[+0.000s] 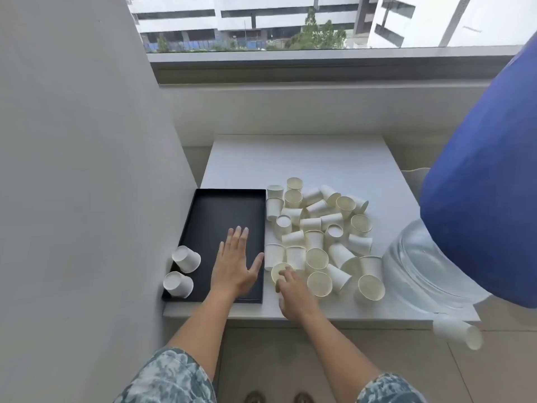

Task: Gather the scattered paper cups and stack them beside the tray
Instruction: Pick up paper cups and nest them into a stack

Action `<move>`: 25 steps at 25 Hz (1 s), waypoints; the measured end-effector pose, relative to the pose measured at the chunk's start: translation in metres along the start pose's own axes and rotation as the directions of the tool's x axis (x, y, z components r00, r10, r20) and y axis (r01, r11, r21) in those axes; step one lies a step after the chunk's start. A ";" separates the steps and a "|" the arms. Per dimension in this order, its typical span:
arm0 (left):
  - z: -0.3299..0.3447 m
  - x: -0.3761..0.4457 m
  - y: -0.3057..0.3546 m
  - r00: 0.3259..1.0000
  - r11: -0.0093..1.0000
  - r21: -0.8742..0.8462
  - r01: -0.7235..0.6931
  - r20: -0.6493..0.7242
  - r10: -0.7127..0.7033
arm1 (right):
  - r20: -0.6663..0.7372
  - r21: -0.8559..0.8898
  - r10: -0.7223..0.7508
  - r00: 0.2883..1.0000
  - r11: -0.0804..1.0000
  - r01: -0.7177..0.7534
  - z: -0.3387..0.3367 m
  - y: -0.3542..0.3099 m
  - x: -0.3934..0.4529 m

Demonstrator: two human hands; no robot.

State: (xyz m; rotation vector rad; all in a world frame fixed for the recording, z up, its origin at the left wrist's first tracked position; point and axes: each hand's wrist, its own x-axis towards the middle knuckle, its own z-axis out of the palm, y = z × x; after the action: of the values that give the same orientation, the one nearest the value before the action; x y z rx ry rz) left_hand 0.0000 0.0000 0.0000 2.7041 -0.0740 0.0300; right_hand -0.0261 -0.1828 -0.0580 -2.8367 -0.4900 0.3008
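Unprinted paper cups [319,228], black tray [203,216]

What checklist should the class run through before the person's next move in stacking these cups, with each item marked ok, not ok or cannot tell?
1. Right hand has reached a cup at the near edge of the pile: ok; whether the grip has closed, cannot tell.
2. Left hand is free to help: ok, it is open and flat over the black tray.
3. Tray holds no cups inside: ok.
4. All cups are on the table: not ok, one cup shows below the table's right corner.
5. A stack has been started beside the tray: not ok, none visible.
6. Two cups left of the tray are gathered: not ok.
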 end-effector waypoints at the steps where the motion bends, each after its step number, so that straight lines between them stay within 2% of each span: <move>1: 0.003 -0.003 -0.002 1.000 1.000 0.007 0.014 0.011 -0.014 | 0.063 -0.078 -0.022 0.998 0.997 0.027 0.008 -0.002 0.001; 4: 0.014 -0.015 -0.010 0.997 0.995 0.072 0.063 0.039 -0.066 | 0.184 -0.275 -0.036 0.982 0.958 0.086 0.021 -0.009 0.001; 6: 0.026 -0.028 -0.012 0.996 0.994 0.084 0.074 0.049 -0.079 | 0.168 -0.313 -0.048 0.985 0.944 0.100 0.025 -0.009 0.005; 8: 0.037 -0.040 -0.013 0.992 0.994 0.074 0.086 0.082 -0.092 | 0.102 -0.272 -0.068 0.993 0.958 0.093 0.023 -0.007 0.007; 10: 0.047 -0.048 -0.013 0.987 0.994 0.049 0.097 0.124 -0.103 | 0.044 -0.167 -0.055 0.998 0.984 0.061 0.019 -0.006 0.010; 13: 0.053 -0.050 -0.011 0.979 0.995 -0.020 0.097 0.184 -0.092 | -0.038 0.129 0.015 0.999 0.992 -0.010 0.011 -0.006 0.007; 16: 0.052 -0.046 -0.005 0.965 0.984 -0.112 0.139 0.239 -0.109 | -0.059 0.403 0.036 0.998 0.915 -0.009 0.006 -0.007 -0.003; 19: 0.054 -0.044 0.005 0.948 0.963 -0.153 0.223 0.264 -0.178 | -0.068 0.617 -0.011 0.998 0.785 0.051 0.004 -0.008 -0.014; 22: 0.061 -0.047 0.013 0.913 0.923 -0.199 0.330 0.314 -0.259 | -0.127 0.703 -0.019 0.992 0.704 0.104 0.004 -0.005 -0.021; 25: 0.067 -0.050 0.015 0.896 0.893 -0.251 0.373 0.349 -0.276 | -0.266 0.663 0.084 0.960 0.739 0.118 0.011 0.007 -0.027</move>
State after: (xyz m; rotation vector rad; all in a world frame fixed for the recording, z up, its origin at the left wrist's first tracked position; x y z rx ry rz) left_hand -0.0504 -0.0398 -0.0558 2.3449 0.2685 -0.4650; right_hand -0.0514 -0.1961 -0.0656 -2.1021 -0.2655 0.0437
